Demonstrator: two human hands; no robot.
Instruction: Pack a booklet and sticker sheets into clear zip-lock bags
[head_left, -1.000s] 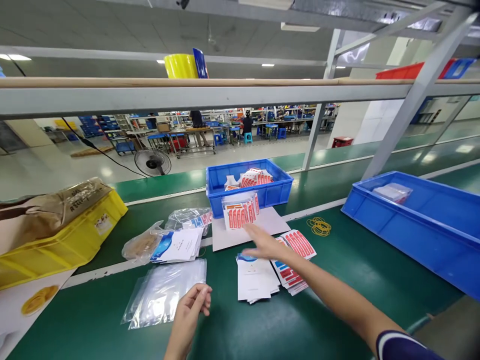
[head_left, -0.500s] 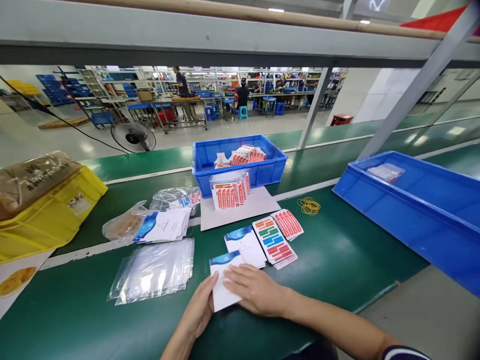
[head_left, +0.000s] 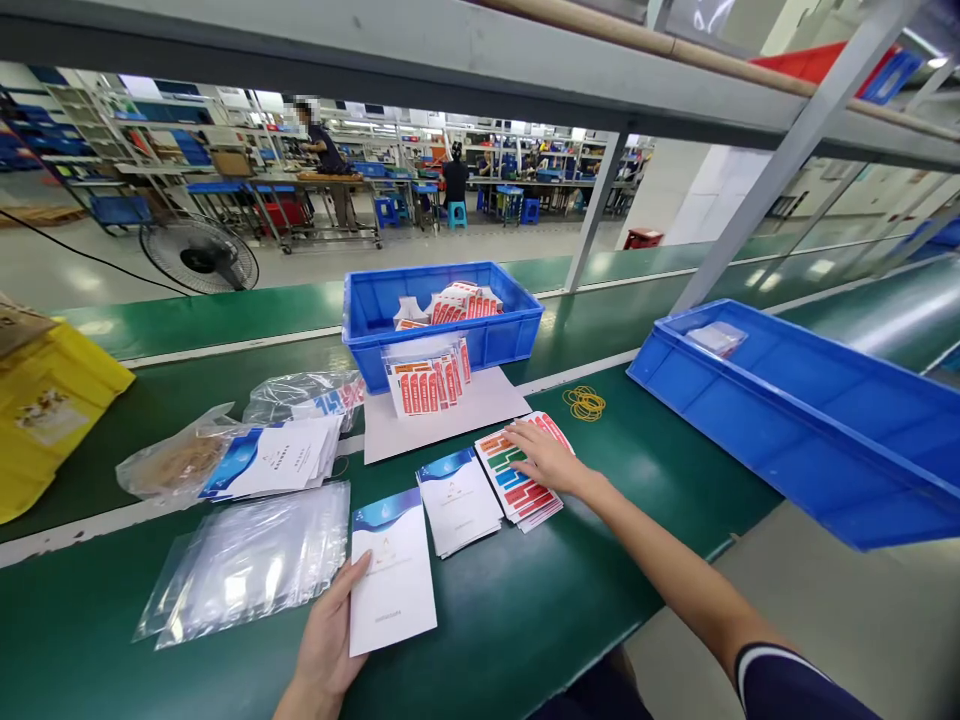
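On the bench [head_left: 510, 610] before a blue bin [head_left: 499, 342], the left hand [head_left: 326, 630] is gripping a booklet [head_left: 395, 590], the open right hand [head_left: 551, 462] reaching over sticker sheets [head_left: 517, 492] needing careful parting.

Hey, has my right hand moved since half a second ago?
Yes. Judged against the yellow rubber bands, the right hand has moved forward and right, closer to them: from the booklet to the multicoloured sheets.
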